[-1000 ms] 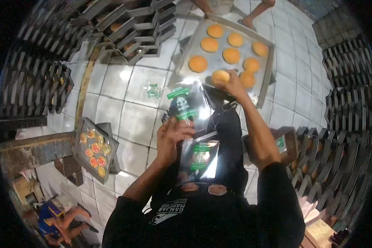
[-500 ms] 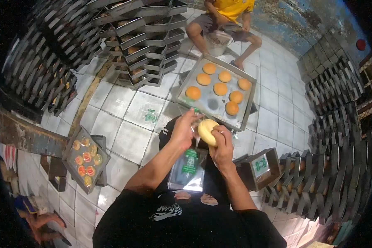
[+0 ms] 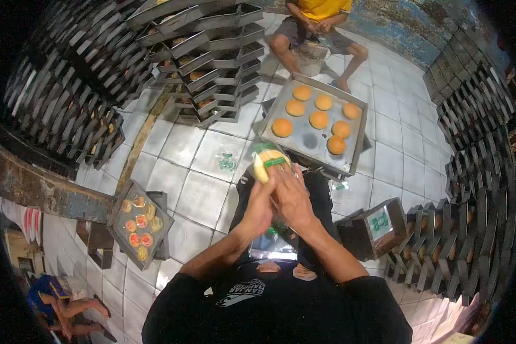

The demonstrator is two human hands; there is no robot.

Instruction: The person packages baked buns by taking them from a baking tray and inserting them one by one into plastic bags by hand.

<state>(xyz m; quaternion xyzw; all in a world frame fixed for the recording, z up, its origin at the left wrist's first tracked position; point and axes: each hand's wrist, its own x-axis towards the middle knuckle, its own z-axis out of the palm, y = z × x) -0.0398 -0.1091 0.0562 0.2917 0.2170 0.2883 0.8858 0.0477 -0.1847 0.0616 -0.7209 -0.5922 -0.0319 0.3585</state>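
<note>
A pale yellow bun (image 3: 262,169) sits inside a clear plastic bag with green print (image 3: 274,162), held up in front of my lap. My left hand (image 3: 259,207) is closed at the near left side of the bag. From the right, my right hand (image 3: 292,198) reaches over the bag with its fingers pressed onto the bun. Fingers partly hide the bag's near end. On my lap below lies a stack of clear plastic bags (image 3: 274,246). Just beyond my hands, a metal tray (image 3: 309,141) carries several round golden buns (image 3: 319,119).
Wrapped breads fill a tray (image 3: 122,215) at the left. At right stands a metal tin (image 3: 358,232) with a green-printed bag. Stacked metal trays (image 3: 221,63) rise around the tiled floor (image 3: 203,189). A person in yellow (image 3: 321,11) sits beyond the buns; another person (image 3: 69,307) sits lower left.
The bun has gone from my bare right-hand grip into the plastic bag. My right hand has crossed leftward over the bag, beside my left hand. The whole view has shifted slightly.
</note>
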